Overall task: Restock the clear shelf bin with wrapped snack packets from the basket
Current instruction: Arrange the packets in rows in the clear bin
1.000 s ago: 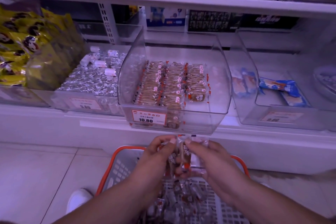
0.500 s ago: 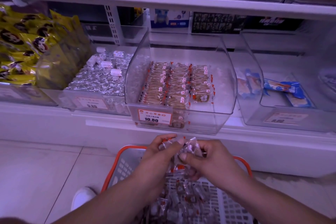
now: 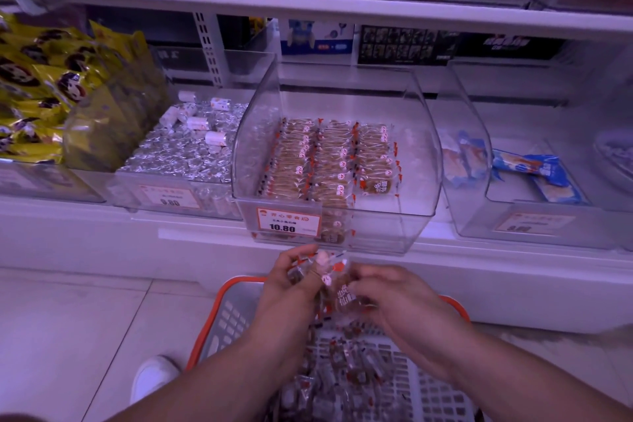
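The orange-bordered price label (image 3: 288,223) on the clear shelf bin (image 3: 337,161) reads 10.80 (its Chinese characters are too small to make out). Inside the bin, wrapped snack packets (image 3: 325,161) stand in three neat rows, crinkly clear film with red-orange ends over brown pieces. Just below the bin's front, the left hand (image 3: 291,279) and right hand (image 3: 394,298) each grip a small bunch of held packets (image 3: 337,288) between curled fingers, seemingly sharing one cluster. Under them the grey lattice basket (image 3: 236,315) with an orange rim sits on the pale tiled floor (image 3: 68,319), loose packets (image 3: 346,373) heaped inside. The neighbouring bin's label (image 3: 170,198) shows 9.80.
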`<action>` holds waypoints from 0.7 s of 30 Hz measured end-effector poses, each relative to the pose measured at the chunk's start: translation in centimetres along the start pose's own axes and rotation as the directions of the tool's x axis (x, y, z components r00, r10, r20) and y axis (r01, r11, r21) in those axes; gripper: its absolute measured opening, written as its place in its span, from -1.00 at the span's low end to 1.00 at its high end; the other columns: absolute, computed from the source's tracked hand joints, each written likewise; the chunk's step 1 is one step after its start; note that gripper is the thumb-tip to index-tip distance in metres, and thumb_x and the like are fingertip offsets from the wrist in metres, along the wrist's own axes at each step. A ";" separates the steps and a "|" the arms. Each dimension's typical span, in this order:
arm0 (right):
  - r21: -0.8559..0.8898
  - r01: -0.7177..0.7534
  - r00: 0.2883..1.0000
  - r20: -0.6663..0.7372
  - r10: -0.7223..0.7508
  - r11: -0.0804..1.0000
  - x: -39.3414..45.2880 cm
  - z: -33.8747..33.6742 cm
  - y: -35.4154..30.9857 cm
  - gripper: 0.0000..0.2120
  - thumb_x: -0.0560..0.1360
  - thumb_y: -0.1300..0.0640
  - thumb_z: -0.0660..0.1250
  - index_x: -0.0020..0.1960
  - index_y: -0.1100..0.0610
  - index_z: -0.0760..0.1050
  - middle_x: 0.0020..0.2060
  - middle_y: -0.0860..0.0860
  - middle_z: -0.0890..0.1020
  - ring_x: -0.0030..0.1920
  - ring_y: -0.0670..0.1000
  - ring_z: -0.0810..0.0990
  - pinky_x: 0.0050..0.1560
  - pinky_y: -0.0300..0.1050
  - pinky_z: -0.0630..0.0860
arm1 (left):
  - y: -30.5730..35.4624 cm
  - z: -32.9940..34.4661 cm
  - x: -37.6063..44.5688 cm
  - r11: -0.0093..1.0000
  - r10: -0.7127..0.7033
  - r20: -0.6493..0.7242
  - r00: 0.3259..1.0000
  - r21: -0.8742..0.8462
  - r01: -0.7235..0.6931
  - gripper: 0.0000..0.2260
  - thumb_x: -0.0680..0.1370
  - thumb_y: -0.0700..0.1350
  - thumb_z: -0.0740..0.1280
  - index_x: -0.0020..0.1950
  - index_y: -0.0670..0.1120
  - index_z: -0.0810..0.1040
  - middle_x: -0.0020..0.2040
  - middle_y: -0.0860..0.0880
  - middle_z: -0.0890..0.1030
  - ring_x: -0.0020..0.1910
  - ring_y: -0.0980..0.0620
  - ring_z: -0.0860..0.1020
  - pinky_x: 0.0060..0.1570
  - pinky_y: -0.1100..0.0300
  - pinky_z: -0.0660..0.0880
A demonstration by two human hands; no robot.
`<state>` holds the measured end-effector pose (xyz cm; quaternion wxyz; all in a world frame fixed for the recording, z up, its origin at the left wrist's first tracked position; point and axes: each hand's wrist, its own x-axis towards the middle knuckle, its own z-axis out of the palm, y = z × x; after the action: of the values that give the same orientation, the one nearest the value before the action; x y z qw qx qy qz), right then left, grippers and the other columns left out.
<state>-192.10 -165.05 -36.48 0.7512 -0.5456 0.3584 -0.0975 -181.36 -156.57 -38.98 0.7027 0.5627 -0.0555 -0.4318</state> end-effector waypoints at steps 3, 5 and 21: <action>-0.181 0.057 0.997 -0.038 -0.065 0.982 0.0 -0.6 0.1 -0.82 0.58 0.28 0.30 0.04 0.19 0.69 -0.13 0.12 0.74 -0.16 0.04 0.68 0.03 0.00 0.62 | 0.0 -0.1 -0.1 1.000 0.021 0.024 0.999 0.011 -0.021 -0.62 0.43 0.01 0.42 0.20 -0.08 0.53 -0.08 -0.20 0.70 -0.15 -0.15 0.65 0.02 -0.24 0.59; -0.229 0.065 0.989 -0.114 -0.093 0.971 0.1 -0.6 0.5 -0.85 0.57 0.24 0.34 -0.01 0.16 0.70 -0.19 0.06 0.74 -0.19 0.01 0.68 -0.02 -0.07 0.61 | -0.2 -0.1 -0.2 1.000 0.013 0.007 1.000 0.011 -0.013 -0.64 0.45 0.05 0.40 0.18 -0.10 0.53 -0.08 -0.20 0.69 -0.13 -0.17 0.63 0.08 -0.37 0.53; 0.302 -0.039 0.999 -0.019 0.047 0.952 0.4 0.1 0.2 -0.72 0.60 0.17 0.22 0.11 0.33 0.61 -0.09 0.28 0.64 -0.18 0.18 0.63 -0.08 0.15 0.62 | -0.1 -0.2 -0.3 0.922 0.277 0.204 0.939 0.220 -0.320 -0.70 0.47 -0.03 0.33 0.19 -0.01 0.55 -0.01 -0.04 0.73 -0.04 0.02 0.68 -0.03 0.13 0.62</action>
<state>-191.84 -165.10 -36.85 0.8230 -0.4153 0.3607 -0.1418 -181.54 -156.22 -39.01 0.6767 0.5929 -0.2541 -0.3549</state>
